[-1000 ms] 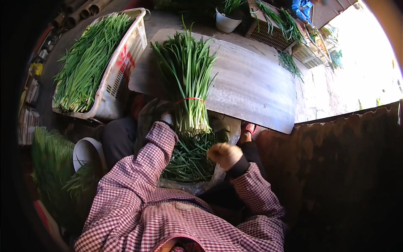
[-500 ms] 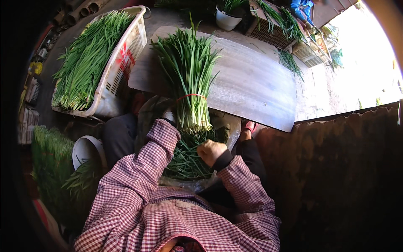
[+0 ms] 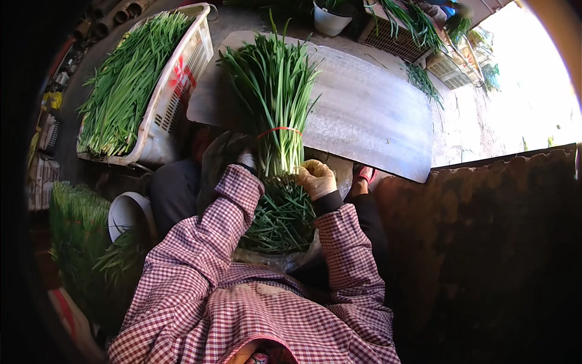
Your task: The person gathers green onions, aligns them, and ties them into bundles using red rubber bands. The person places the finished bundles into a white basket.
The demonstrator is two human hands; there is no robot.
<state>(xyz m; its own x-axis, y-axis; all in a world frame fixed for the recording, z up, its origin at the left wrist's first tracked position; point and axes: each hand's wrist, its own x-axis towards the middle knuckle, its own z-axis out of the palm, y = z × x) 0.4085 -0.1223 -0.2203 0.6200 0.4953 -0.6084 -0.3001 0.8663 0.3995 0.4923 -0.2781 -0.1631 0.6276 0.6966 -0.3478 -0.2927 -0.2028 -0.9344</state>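
Observation:
A bundle of garlic chives (image 3: 276,91) lies with its leaves on a grey board (image 3: 370,115), a red band round it and its pale stem ends past the near edge. My left hand (image 3: 247,160) grips the bundle from the left below the band; its fingers are mostly hidden by the stems. At the right of the stem ends is my right hand (image 3: 317,179) in a pale glove, its fingers curled closed against them. What they pinch cannot be made out. Beneath both hands, loose green leaves (image 3: 279,221) fill a plastic-lined place between my legs.
A white crate (image 3: 147,142) heaped with chives stands at the left. Nearer me are a white bucket (image 3: 130,212) and more bundled greens (image 3: 76,224). A rusty panel (image 3: 473,230) borders the right. At the far right another person works beside crates (image 3: 448,70) of greens.
My right hand has moved up from below the bundle to its stem ends. My left hand stays by the stems. The far person's arm has shifted.

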